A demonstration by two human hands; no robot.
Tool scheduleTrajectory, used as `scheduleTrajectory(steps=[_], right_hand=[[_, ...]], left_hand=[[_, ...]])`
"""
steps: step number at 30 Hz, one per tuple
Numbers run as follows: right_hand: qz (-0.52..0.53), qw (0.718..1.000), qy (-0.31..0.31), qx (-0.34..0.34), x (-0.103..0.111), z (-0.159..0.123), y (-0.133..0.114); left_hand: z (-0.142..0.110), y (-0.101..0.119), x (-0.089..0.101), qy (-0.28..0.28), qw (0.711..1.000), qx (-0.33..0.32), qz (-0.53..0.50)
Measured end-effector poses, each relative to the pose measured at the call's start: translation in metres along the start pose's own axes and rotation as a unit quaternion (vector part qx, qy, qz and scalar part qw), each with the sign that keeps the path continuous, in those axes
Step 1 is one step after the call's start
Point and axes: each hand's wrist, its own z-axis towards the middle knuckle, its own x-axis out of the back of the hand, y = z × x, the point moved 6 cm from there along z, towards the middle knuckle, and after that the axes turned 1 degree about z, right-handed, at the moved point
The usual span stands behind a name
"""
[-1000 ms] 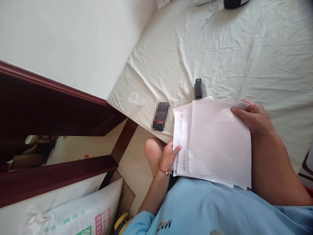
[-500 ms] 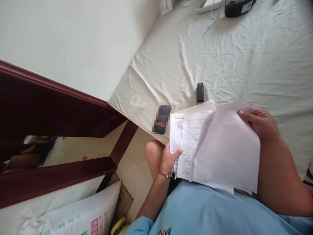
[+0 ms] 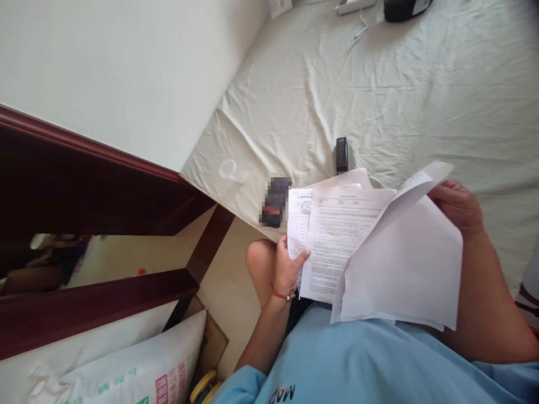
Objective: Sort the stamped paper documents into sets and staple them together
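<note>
My left hand [image 3: 289, 267] grips the left edge of several printed papers [image 3: 337, 241], its thumb on top. A sheet with an oval stamp [image 3: 300, 221] shows at the far left of the stack. My right hand [image 3: 458, 205] pinches the upper right corner of turned-back sheets [image 3: 404, 264], whose blank sides face me and whose top corner curls over. Behind the papers, a black stapler-like object [image 3: 342, 154] lies on the sheet, its lower end close to them. Left of the stack is a dark, pixelated item [image 3: 275, 202].
A pale bedsheet [image 3: 400, 101] covers the surface. On it are a clear round plastic piece [image 3: 228, 169], a white device with a cable [image 3: 356, 5] and a black case [image 3: 406, 10]. Dark red wooden frame [image 3: 126, 286] and a printed white sack [image 3: 138, 359] stand at left.
My right hand has drawn the turned sheets further right and folded their top corner over. More of the printed page beneath is uncovered. My left hand keeps its hold.
</note>
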Motion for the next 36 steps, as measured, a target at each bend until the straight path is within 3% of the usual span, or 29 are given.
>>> scheduleTrajectory(steps=[7, 10, 13, 15, 16, 23, 30, 36], right_hand=[[-0.017, 1.0, -0.01, -0.018, -0.001, 0.002, 0.004], [-0.142, 0.988, 0.038, 0.037, 0.0, 0.005, 0.007], [-0.363, 0.913, 0.071, 0.169, -0.008, 0.006, 0.003], [-0.436, 0.866, 0.05, 0.241, -0.017, 0.006, 0.002], [-0.444, 0.858, 0.035, 0.256, -0.019, 0.006, 0.003], [-0.424, 0.892, -0.04, 0.154, -0.015, 0.008, 0.011], [-0.431, 0.886, 0.002, 0.17, -0.008, 0.012, 0.008], [-0.434, 0.89, -0.057, 0.125, -0.008, 0.014, 0.018]], left_hand=[[0.003, -0.009, 0.001, -0.003, 1.0, 0.022, -0.001], [0.004, -0.008, 0.0, -0.003, 1.0, 0.02, 0.0], [0.006, -0.006, 0.001, 0.008, 0.999, 0.012, 0.05], [0.007, -0.006, 0.002, 0.009, 0.998, 0.011, 0.067], [0.007, -0.007, 0.002, 0.007, 0.998, 0.011, 0.066], [0.012, -0.005, 0.003, 0.011, 0.997, 0.002, 0.077], [0.01, -0.006, -0.001, 0.009, 0.999, 0.02, 0.029], [0.01, -0.003, -0.002, 0.008, 1.0, 0.019, 0.021]])
